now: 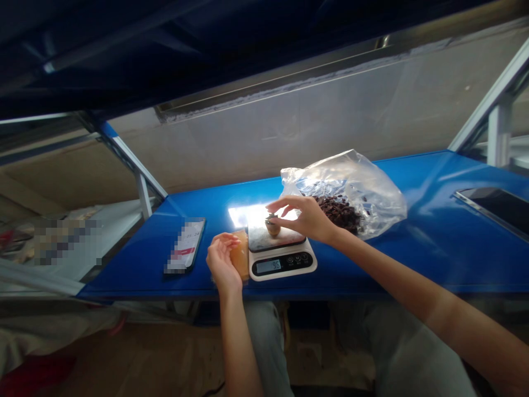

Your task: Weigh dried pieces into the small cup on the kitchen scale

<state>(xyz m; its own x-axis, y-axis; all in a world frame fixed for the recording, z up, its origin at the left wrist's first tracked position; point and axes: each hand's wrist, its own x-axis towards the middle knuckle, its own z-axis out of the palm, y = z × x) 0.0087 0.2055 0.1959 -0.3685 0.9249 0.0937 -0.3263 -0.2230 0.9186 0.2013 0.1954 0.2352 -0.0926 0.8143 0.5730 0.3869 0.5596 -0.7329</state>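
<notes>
1. Blue shelving (372, 264) carries our work, under a pale wall.
2. Left of our grips lies a phone (185, 244).
3. Our left hand (223, 260) clasps a tan packet (240, 255), upright beside the scale (281, 253).
4. Our right hand (303, 218) pinches a small brown piece (273, 226) over the pan, apparently for weighing.
5. Behind that grip slumps an open plastic bag (351, 187).

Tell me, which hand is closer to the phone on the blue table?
The left hand. It sits a short way to the right of the phone, holding a tan packet. The right hand is farther right, over the scale.
</notes>
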